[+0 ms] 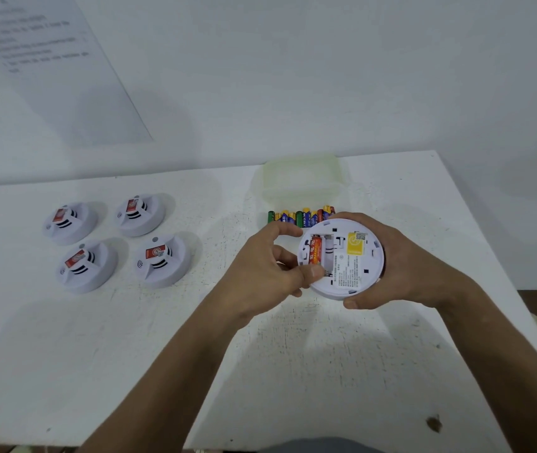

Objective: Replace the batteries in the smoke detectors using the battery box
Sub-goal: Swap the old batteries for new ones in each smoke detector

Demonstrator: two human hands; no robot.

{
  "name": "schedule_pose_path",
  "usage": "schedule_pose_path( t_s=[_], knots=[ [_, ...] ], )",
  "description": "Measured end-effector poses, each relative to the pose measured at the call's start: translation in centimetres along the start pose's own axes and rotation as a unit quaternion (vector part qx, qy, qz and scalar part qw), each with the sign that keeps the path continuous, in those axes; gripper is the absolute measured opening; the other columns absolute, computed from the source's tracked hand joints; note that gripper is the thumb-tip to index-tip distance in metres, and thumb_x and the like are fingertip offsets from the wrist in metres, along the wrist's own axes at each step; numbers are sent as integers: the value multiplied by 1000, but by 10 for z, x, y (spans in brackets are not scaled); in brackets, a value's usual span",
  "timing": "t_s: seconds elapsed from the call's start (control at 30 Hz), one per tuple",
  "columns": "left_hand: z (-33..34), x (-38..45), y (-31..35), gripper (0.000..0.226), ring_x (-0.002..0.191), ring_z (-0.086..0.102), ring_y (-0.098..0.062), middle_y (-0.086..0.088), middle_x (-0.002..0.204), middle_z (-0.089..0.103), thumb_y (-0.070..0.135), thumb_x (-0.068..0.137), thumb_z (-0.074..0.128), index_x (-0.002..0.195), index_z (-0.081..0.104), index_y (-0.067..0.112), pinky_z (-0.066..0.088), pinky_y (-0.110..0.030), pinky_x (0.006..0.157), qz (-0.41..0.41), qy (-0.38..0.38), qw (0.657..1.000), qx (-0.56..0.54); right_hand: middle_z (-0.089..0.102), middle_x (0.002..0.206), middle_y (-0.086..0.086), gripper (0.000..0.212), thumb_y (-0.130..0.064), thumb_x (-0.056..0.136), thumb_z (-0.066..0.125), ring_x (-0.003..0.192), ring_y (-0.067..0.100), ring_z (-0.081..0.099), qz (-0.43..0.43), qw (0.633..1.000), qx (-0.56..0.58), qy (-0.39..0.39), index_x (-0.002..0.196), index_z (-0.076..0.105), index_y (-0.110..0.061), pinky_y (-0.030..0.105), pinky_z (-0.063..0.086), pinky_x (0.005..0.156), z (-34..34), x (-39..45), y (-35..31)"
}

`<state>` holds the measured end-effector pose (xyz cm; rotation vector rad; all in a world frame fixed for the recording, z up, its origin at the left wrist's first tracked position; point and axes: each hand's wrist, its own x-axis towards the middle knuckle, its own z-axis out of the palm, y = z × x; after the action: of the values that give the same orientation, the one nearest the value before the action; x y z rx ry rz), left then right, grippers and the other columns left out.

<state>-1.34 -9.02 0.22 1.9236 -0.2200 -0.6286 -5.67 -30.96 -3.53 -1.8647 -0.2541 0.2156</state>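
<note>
At the far left, four smoke detectors (115,242) sat face-up in a square on the white table (293,371), well apart from your hands; whether they had been serviced could not be told from their fronts. Your left hand (267,273) had its fingers curled, thumb pressing at the lower end of the orange battery (315,250) in the open compartment. The slot beside it looked empty, so I judged this unit half done. Behind, loose batteries (300,217) lay in a row before the translucent battery box (300,181). Your right hand (388,266) gripped the upturned fifth detector (342,259) around its rim, above the table.
</note>
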Motion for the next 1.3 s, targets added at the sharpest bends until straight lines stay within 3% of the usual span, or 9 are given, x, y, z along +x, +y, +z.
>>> schedule_pose_path(
  t_s=[0.2,0.37,0.47,0.57,0.8,0.97,1.13,1.2,1.3],
  knots=[
    [2,3,2,57,78,74,-23,-9,88,74,9,77,79,127,54,17,61,-37,72,-41,-5,997,-64,60,129,-15,100,-18,53,91,122,12,58,-9,1000,-12,2,140,43,-29,23,54,94,1,2,0],
    [-7,12,-1,44,78,72,-19,-2,89,75,32,82,74,122,59,23,61,-41,74,-29,30,998,-41,57,133,-17,103,-33,49,89,125,11,55,-6,1000,-11,28,141,42,-28,22,52,97,-5,0,1],
    [-23,21,-12,20,86,63,-10,7,102,65,42,83,71,101,67,32,52,-26,71,40,135,980,142,56,130,-24,102,-33,49,90,125,6,54,-3,999,-20,39,139,43,-30,17,50,94,-8,-4,2],
    [-31,34,-25,23,102,52,-12,3,117,50,39,83,71,105,69,34,40,-23,83,9,65,948,311,56,130,-21,104,-23,50,92,124,6,54,9,999,-24,38,141,42,-28,19,52,94,-9,-8,9],
    [-20,63,-38,54,118,52,-24,-4,134,51,44,77,75,128,61,28,45,-42,101,-62,-37,882,466,51,138,-15,106,-19,54,91,129,8,50,16,999,-26,22,145,38,-25,25,50,102,-3,-6,14],
    [-17,64,-38,44,106,56,-20,-1,126,57,37,71,83,111,70,25,48,-37,94,-56,-15,902,427,50,136,-22,104,-19,54,91,129,4,49,20,999,-30,22,143,38,-28,23,49,103,-3,-7,16],
    [-20,45,-28,21,86,50,-12,3,117,54,29,74,83,87,66,27,36,-17,67,-7,112,935,336,48,143,-13,107,-22,54,91,131,8,49,23,999,-32,27,146,37,-25,35,48,108,-3,-5,14],
    [-25,31,-19,16,88,56,-6,10,108,62,29,79,77,86,63,27,33,-11,61,48,156,950,264,49,141,-14,107,-22,54,91,131,7,49,20,999,-33,27,146,37,-25,33,48,108,-3,-4,13],
    [-29,10,2,11,74,64,7,14,94,71,21,91,64,101,61,26,47,-12,63,151,173,964,134,51,135,-22,105,-21,53,91,128,3,50,13,999,-33,22,144,38,-28,25,48,105,-1,-1,10]
  ],
)
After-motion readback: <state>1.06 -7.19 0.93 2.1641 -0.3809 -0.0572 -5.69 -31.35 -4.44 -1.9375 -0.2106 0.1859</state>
